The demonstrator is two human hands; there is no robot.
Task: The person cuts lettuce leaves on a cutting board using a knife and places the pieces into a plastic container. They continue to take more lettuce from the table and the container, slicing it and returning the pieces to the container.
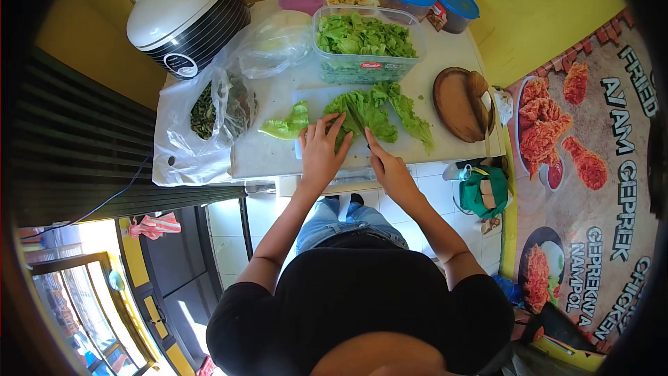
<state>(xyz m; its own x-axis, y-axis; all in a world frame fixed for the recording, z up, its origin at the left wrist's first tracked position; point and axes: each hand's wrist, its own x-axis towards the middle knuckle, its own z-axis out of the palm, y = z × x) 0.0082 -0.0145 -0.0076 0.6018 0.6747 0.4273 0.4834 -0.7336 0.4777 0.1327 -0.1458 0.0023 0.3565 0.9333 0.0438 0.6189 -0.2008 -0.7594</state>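
- Left hand: fingers loosely spread, pressing lettuce on a board by the tabletop's near edge.
- Right hand: fingers grasping a knife.
- If the lettuce slips, the knife could nick the left hand.

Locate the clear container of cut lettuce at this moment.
In the head view, the clear container stands near the top centre, just beyond the cutting board and right of a bulging clear plastic bag.
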